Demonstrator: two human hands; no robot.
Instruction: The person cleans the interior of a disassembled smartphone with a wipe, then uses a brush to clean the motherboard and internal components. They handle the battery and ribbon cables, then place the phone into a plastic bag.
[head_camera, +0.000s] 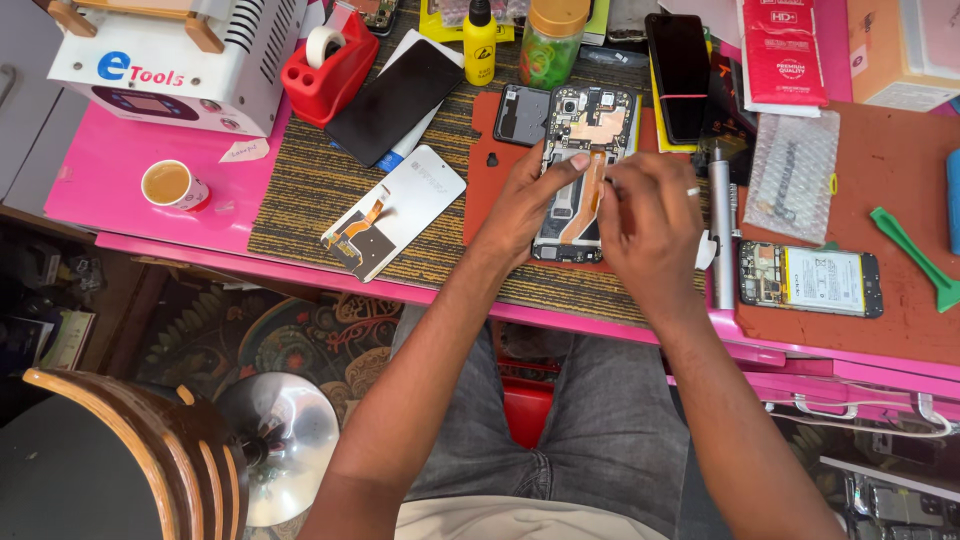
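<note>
Pink desk (150, 170) carries an opened phone (585, 150) on a red mat (485, 170). Left hand (525, 205) clamps its left edge; right hand (650, 220) pinches at the orange flex cable (592, 185). Detached screen (395, 212) lies left; silver screwdriver (721, 230) right.

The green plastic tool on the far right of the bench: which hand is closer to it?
The right hand. It is over the opened phone, with the green plastic tool well off to its right. The left hand is on the phone's other side, farther away.
</note>
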